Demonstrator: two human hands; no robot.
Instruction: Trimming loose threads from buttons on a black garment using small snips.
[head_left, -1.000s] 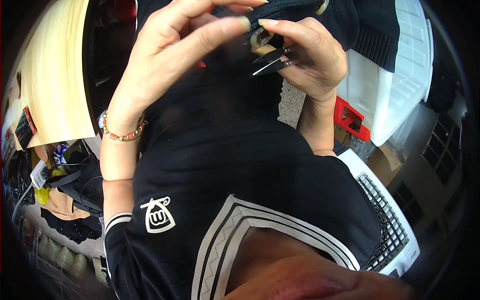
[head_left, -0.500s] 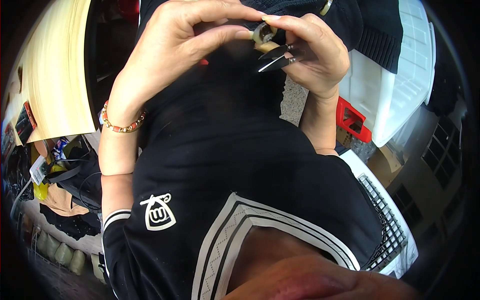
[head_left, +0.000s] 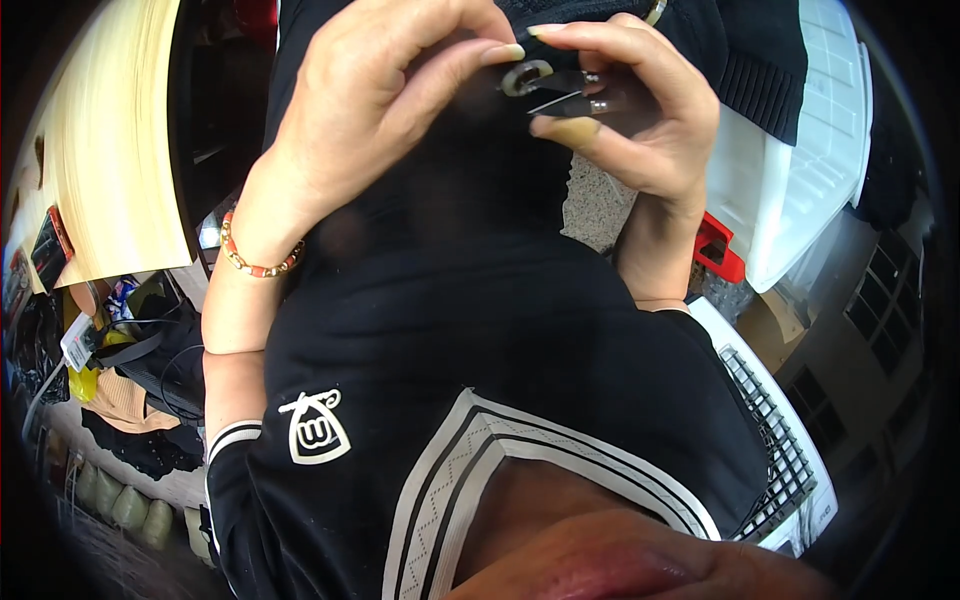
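My right hand (head_left: 650,110) holds a small pair of thread snips (head_left: 575,104) in its palm, with the dark blades parted and pointing left. Its index finger and thumb reach out on either side of the blades; a yellowish patch shows on the thumb. A small greyish ring-shaped piece (head_left: 514,80) appears near the blade tips; I cannot tell whether it touches them or what supports it. Just above it, my left hand (head_left: 375,90) brings thumb and index finger close together. Whatever those fingers pinch is too small to make out. An orange and gold bracelet (head_left: 265,270) circles my left wrist.
A pale wooden tabletop (head_left: 110,140) stands at the left, with a dark red-edged object (head_left: 52,248) on it. White plastic crates (head_left: 820,150) and a red handle (head_left: 718,250) are at the right. Bags and cloth (head_left: 140,400) lie at lower left.
The two hands have drawn slightly apart. My right thumb and index finger have spread and let go of the ring-shaped piece, which now shows by the blades. The snips have shifted upward.
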